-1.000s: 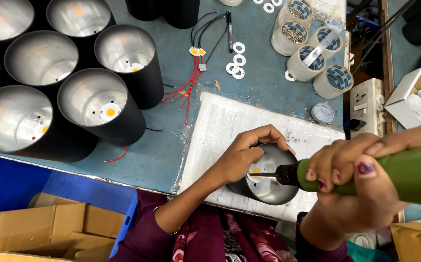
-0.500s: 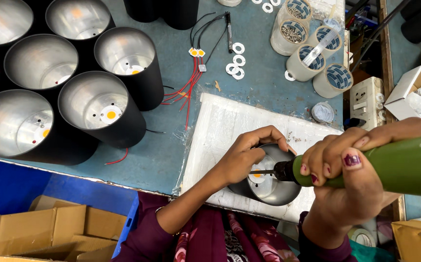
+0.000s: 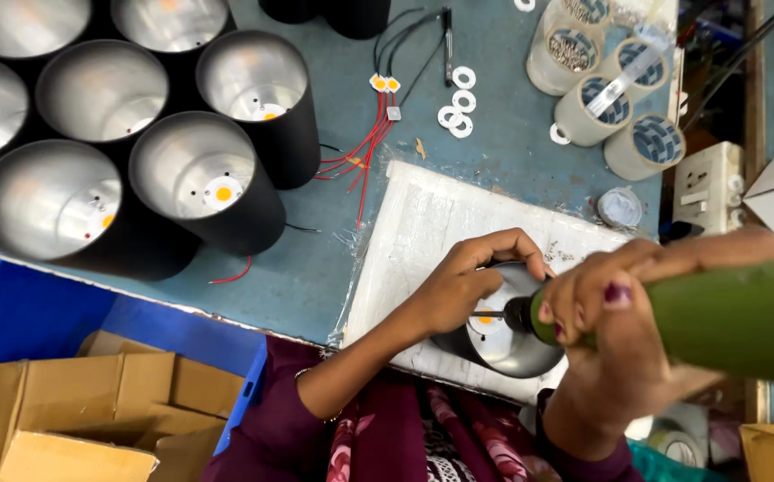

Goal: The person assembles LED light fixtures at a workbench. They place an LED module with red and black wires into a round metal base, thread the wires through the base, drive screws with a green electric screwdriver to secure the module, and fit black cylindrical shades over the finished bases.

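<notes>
Two hands engaged: left hand [image 3: 458, 290] grips the black cylindrical lamp housing [image 3: 503, 344] steady on the white foam pad [image 3: 422, 223]; right hand [image 3: 605, 308] clasps the green electric screwdriver [image 3: 726, 317], bit inside.

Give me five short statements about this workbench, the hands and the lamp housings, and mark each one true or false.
1. The right hand holds a green electric screwdriver. True.
2. The left hand rests on the rim of a silver-lined cylindrical lamp housing. True.
3. The housing being worked on stands on bare blue tabletop. False: it sits on a white foam sheet.
4. The black cylindrical housings at the upper left lie on their sides. False: they stand upright, open ends up.
5. Red wires lie on the blue table between the black housings and the white plastic rings. True.
</notes>
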